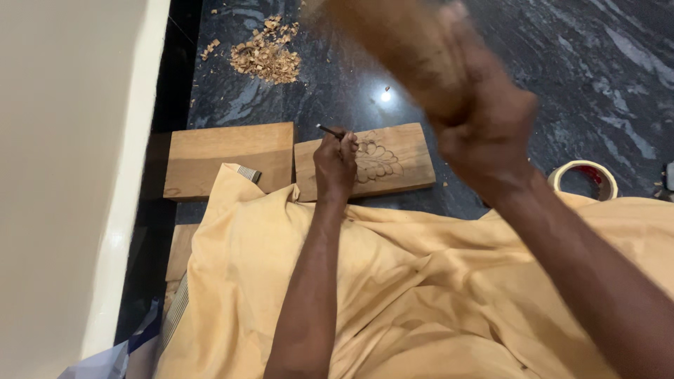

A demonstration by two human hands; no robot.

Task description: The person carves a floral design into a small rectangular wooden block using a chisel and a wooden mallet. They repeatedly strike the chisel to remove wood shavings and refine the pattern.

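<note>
My left hand [335,165] grips a thin dark chisel [328,130], its tip resting on a small wooden board [407,158] that bears a carved flower pattern [377,161]. My right hand [484,133] is raised high above the board, closed around a blurred wooden mallet [400,42]. The board lies flat on the dark marble floor [562,70] just beyond my lap, which is covered in yellow cloth [421,281].
A plain wooden plank [228,158] lies left of the carved board. A pile of wood chips [267,56] sits on the floor farther back. A roll of tape [586,175] rests at the right. A cream wall [70,175] borders the left side.
</note>
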